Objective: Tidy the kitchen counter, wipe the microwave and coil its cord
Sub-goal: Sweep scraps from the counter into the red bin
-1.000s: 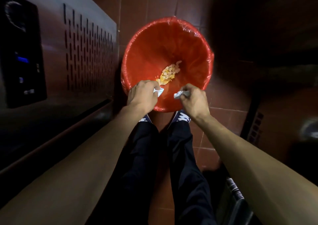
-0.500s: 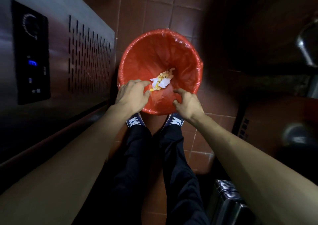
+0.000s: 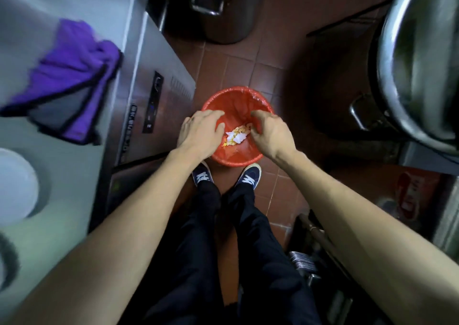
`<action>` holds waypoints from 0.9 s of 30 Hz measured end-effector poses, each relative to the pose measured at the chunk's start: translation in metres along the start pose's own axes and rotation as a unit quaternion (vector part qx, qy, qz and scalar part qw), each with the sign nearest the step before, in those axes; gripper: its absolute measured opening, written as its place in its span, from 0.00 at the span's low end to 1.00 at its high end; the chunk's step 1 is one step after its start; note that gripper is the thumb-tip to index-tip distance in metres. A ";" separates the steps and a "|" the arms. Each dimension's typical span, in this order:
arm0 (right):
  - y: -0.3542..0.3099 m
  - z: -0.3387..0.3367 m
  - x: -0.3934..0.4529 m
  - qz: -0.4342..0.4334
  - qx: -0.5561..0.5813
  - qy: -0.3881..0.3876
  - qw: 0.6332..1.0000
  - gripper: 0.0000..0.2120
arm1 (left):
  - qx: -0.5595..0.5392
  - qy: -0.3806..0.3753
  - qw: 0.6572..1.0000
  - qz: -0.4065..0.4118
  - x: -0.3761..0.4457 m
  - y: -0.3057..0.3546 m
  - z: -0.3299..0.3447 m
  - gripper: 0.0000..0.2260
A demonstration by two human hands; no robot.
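A red bin [image 3: 238, 101] lined with a red plastic bag stands on the floor in front of my feet. White crumpled paper and yellow scraps [image 3: 237, 134] lie at its bottom. My left hand [image 3: 201, 132] hovers over the bin's left rim with relaxed, empty fingers. My right hand [image 3: 270, 131] hangs over the right rim, fingers loosely curled and holding nothing. A purple cloth [image 3: 69, 81] lies on the steel counter [image 3: 104, 9] at the left. The microwave and its cord are out of view.
The steel cabinet front with a dark control panel [image 3: 152, 102] faces the bin from the left. A white plate [image 3: 15, 185] sits on the counter. A large metal pot [image 3: 223, 6] stands on the floor beyond, another big steel pot [image 3: 419, 59] at right.
Both hands let go of the white paper pieces, which now lie in the bin. My view has risen and pulled back, showing the counter with the purple cloth.
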State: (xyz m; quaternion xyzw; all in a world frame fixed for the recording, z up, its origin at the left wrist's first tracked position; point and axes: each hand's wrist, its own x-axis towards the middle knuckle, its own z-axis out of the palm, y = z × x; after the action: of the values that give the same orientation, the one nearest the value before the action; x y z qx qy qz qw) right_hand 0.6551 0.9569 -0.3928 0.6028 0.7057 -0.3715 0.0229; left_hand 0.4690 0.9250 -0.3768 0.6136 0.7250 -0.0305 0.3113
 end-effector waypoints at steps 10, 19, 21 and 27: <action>-0.091 -0.096 -0.054 -0.123 -0.054 0.054 0.989 0.16 | 0.016 0.119 0.993 0.019 -0.076 0.034 -0.104 0.17; -0.151 -0.132 -0.096 -0.220 -0.016 0.076 0.972 0.15 | -0.020 0.205 0.978 -0.039 -0.147 0.016 -0.153 0.18; -0.169 -0.132 -0.104 -0.236 -0.021 0.078 0.968 0.14 | -0.026 0.233 0.971 -0.047 -0.166 0.007 -0.159 0.18; -0.235 -0.106 -0.136 -0.331 -0.083 0.074 0.937 0.20 | -0.023 0.294 0.951 -0.091 -0.235 -0.032 -0.171 0.17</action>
State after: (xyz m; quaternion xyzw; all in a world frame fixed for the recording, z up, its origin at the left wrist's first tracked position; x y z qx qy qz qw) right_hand 0.5327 0.9026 -0.1338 0.3574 0.8931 -0.2526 -0.1040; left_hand 0.3814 0.7851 -0.1348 0.5195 0.8378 0.1393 0.0940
